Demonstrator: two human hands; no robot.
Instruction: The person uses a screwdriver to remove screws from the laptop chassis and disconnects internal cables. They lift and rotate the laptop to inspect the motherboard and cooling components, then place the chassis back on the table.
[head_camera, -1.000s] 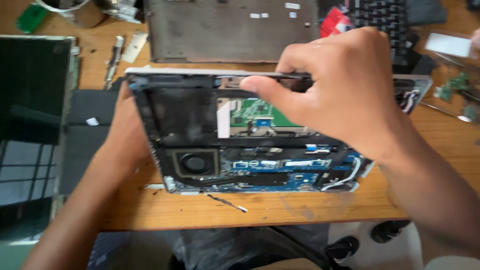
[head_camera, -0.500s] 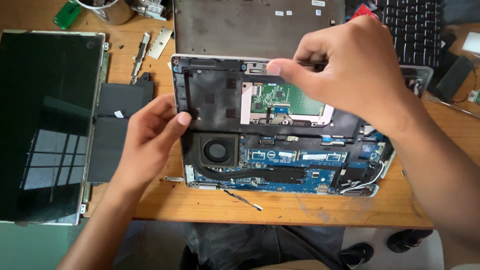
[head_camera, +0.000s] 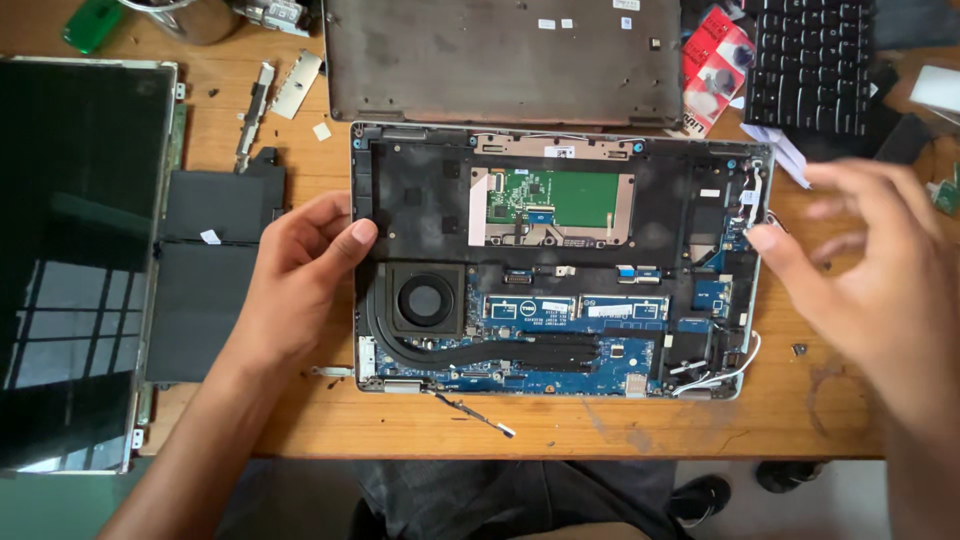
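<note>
The opened laptop base (head_camera: 560, 260) now lies flat on the wooden worktop (head_camera: 560, 425), near its front edge, with its insides up: fan (head_camera: 425, 298), heat pipe, blue board (head_camera: 590, 335) and green touchpad board (head_camera: 560, 195) all in plain view. Half a second ago the right hand was pinching something at the base's far edge, and a second ago the base was tilted up in both hands; since then it has been set down and squared to the worktop. The left hand (head_camera: 300, 275) rests at the base's left edge, thumb laid on the black panel just above the fan, fingers loosely curled and steadying rather than gripping. The right hand (head_camera: 870, 270) has come off the far edge and hovers, blurred, at the base's right side, fingers spread and empty, thumb tip close to the right rim by the white cables (head_camera: 725, 365). This suggests the handling is over and the base is settled for work on its parts. Left of the base lie the flat black battery (head_camera: 205, 275) and the screen panel (head_camera: 75, 260); behind it the grey bottom cover (head_camera: 505, 60), and towards the far right corner a black keyboard (head_camera: 815, 65).
</note>
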